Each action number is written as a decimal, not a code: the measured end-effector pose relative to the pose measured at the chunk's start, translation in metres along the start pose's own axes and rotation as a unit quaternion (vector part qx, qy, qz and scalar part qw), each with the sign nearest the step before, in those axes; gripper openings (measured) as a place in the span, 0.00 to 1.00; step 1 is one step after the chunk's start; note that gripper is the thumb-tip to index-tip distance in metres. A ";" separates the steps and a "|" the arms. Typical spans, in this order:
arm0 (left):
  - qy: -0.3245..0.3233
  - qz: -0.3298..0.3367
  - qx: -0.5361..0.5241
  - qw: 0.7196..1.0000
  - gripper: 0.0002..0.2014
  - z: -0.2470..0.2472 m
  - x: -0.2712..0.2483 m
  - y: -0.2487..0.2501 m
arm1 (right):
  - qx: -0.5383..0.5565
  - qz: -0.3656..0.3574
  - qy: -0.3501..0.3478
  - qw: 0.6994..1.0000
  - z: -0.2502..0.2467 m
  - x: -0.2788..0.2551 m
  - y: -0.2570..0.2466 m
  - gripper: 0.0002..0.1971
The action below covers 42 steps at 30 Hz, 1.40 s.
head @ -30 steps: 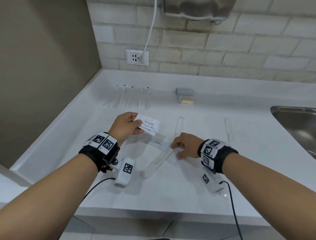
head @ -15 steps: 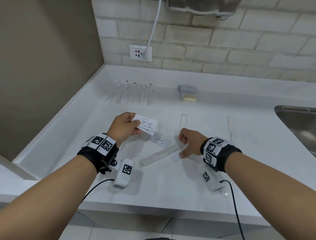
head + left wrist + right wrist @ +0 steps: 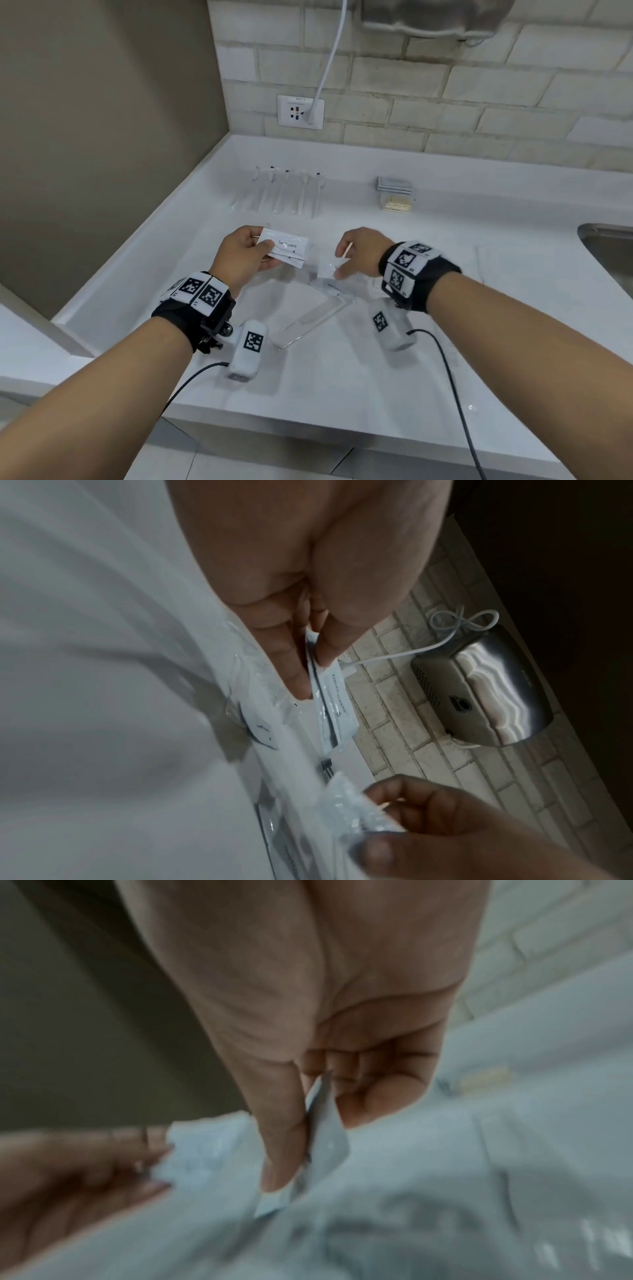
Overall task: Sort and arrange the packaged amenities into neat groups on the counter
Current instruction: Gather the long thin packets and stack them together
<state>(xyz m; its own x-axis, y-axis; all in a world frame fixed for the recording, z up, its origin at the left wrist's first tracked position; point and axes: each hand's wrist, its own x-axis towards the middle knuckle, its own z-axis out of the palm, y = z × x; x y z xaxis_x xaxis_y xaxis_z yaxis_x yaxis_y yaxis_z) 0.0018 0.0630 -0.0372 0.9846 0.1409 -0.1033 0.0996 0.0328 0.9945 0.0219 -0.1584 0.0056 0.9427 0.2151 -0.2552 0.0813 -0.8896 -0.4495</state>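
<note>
The left hand (image 3: 245,255) is raised above the white counter (image 3: 342,377), thumb and fingers pinched on a small stack of toothpaste packets (image 3: 286,247) (the top one reads "Toothpaste"). In the left wrist view the thumb lies on the upper face and the fingers lie beneath, with the packets (image 3: 334,696) fanned slightly between them.

The right hand (image 3: 363,251) hovers just right of it, thumb and forefinger closed on a clear plastic-wrapped packet (image 3: 329,269) that hangs below the fingers; its contents are too blurred to name. The right wrist view shows the same pinch on the thin wrapper (image 3: 322,1123).

On the counter below the hands lies another toothpaste packet (image 3: 337,286), and just near of it a wrapped comb (image 3: 311,320) lies at an angle. At the far left a row of wrapped toothbrushes (image 3: 284,193) is lined up side by side. To its right, also far, sits a small stack of packets (image 3: 395,193). A second wrapped comb (image 3: 479,263) lies at the right, near the sink (image 3: 609,246).
</note>
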 end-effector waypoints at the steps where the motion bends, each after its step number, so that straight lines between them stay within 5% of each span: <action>1: 0.002 0.001 -0.004 1.000 0.11 -0.001 0.000 0.001 | -0.007 0.007 -0.012 1.000 0.012 0.005 0.000 0.23; 6: 0.003 -0.001 0.004 1.000 0.10 -0.013 0.002 0.001 | -0.062 0.044 -0.046 0.996 0.042 0.016 0.004 0.32; 14: 0.028 0.005 0.006 1.000 0.10 -0.034 0.011 0.000 | -0.168 0.029 -0.108 0.979 0.040 0.030 -0.006 0.26; 19: 0.032 0.008 0.005 0.999 0.10 -0.040 0.019 0.004 | -0.185 -0.018 -0.105 0.977 0.033 0.042 -0.022 0.12; 25: 0.032 0.007 0.009 0.999 0.11 -0.042 0.031 0.007 | -0.093 -0.063 -0.037 0.993 0.018 0.070 -0.055 0.24; 31: 0.032 -0.008 0.004 0.999 0.11 -0.051 0.042 0.003 | -0.161 -0.038 -0.099 0.981 0.034 0.097 -0.061 0.41; 39: 0.034 -0.021 0.021 0.999 0.10 -0.057 0.049 -0.008 | -0.249 -0.017 -0.100 0.963 0.034 0.100 -0.056 0.33; 42: 0.029 -0.022 0.021 0.999 0.09 -0.056 0.049 -0.010 | -0.206 -0.009 -0.081 0.975 0.036 0.096 -0.049 0.34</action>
<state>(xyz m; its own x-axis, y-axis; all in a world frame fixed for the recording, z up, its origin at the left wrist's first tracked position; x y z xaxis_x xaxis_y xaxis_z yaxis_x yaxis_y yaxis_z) 0.0410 0.1253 -0.0535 0.9693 0.1966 -0.1475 0.1507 -0.0017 0.9886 0.0965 -0.0800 -0.0279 0.8788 0.2643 -0.3973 0.2528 -0.9640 -0.0820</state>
